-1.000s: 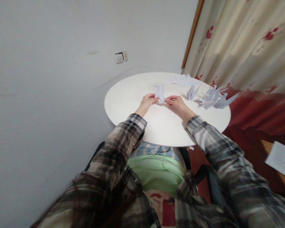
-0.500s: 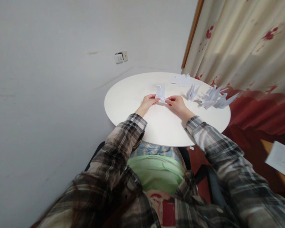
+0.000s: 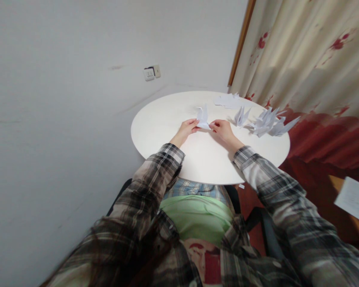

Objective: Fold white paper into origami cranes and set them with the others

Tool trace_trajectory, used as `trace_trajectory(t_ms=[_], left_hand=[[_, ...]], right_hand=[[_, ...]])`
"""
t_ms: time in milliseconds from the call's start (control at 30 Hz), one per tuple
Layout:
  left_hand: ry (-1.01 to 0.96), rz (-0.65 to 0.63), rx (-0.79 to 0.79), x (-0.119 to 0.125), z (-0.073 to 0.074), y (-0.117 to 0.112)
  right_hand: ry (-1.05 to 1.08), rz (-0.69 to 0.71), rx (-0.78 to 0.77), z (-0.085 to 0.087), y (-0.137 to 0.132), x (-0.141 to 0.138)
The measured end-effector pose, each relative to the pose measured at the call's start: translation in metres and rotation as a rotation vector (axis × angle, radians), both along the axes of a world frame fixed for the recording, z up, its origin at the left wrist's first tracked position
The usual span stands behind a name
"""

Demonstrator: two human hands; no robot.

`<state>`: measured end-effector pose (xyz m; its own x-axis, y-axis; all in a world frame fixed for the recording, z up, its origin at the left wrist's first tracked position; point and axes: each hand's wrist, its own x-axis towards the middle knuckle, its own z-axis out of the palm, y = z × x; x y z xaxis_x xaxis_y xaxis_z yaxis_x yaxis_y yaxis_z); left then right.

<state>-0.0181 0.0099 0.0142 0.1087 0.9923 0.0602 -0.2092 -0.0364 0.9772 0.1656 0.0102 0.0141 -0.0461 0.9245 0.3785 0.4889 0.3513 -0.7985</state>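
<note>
Hands pinch folded paper crane [image 3: 202,118] | left hand [image 3: 186,130] grips its left side, right hand [image 3: 223,130] its right | low over round white table [image 3: 167,119] | finished cranes [image 3: 267,122] right.

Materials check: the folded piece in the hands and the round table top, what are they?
The folded piece: thin white paper, matte; crisp creases and pointed flaps that stand up. The round table: smooth off-white top, faint sheen, no grain; likely laminate or painted board, cannot tell which.
</note>
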Motion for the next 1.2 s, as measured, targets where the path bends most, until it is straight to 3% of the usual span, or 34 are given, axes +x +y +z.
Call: trace_trajectory(t_ms=[367,533,767,1200], left_hand=[[0.058,0.027,0.016,0.002,-0.003,0.005],[0.231,0.07,0.065,0.002,-0.007,0.013],[0.358,0.02,0.154,0.002,-0.01,0.013],[0.391,0.02,0.161,0.002,-0.009,0.014]], right_hand=[[-0.047,-0.041,0.065,-0.006,0.006,0.0],[-0.087,-0.068,0.135,-0.01,0.011,0.003],[-0.071,-0.045,0.223,-0.011,0.013,0.003],[0.099,-0.056,0.193,-0.014,0.017,0.0]])
